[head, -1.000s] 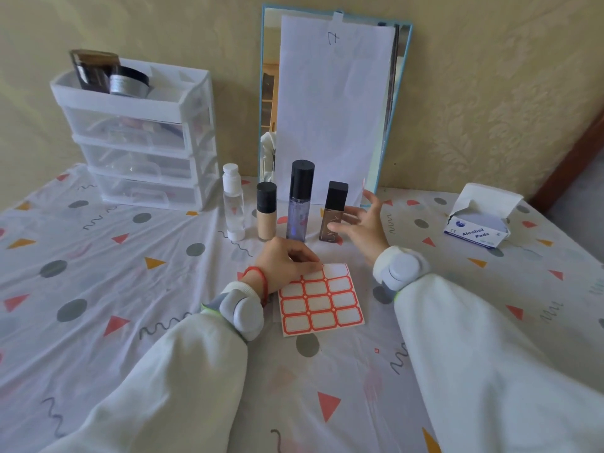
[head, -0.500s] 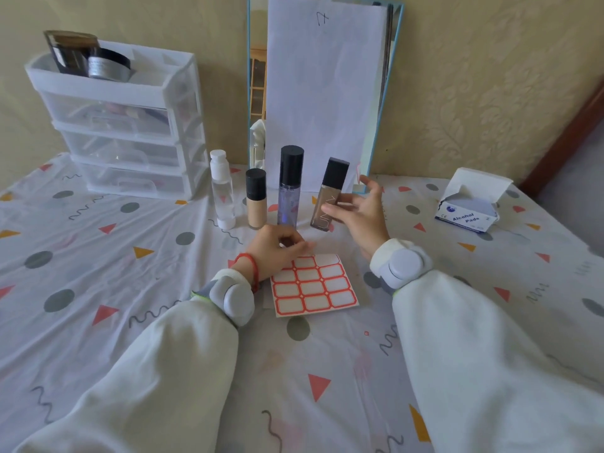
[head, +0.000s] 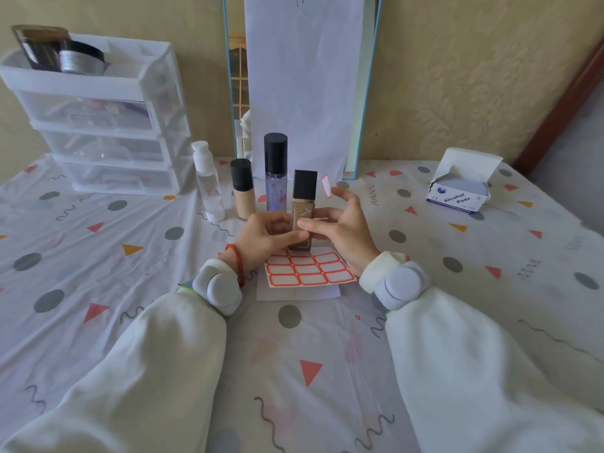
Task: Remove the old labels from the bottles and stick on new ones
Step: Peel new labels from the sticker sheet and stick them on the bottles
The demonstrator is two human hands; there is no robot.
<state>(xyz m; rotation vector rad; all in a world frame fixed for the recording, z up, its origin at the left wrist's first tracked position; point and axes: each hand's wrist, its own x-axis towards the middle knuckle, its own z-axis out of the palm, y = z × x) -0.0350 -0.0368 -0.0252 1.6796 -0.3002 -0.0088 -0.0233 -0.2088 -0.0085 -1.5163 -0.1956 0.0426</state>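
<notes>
The square brown bottle [head: 303, 214] has come forward out of the row and now stands over the far edge of the label sheet [head: 309, 268]. The left hand [head: 264, 238], which was pressing the sheet, now curls around the bottle. The right hand [head: 340, 230] braces it with the thumb, a peeled red-edged label [head: 326, 186] stuck to a raised fingertip. Sticking looks next.

A white translucent plastic three-drawer organizer [head: 98, 125] stands at the back left of the patterned-cloth surface [head: 130, 243], with two dark jars [head: 58, 53] in its top tray. A blue-framed mirror [head: 366, 93] leans on the cream wall, white paper [head: 300, 76] covering it. An open alcohol pads box [head: 457, 191] sits far right.
</notes>
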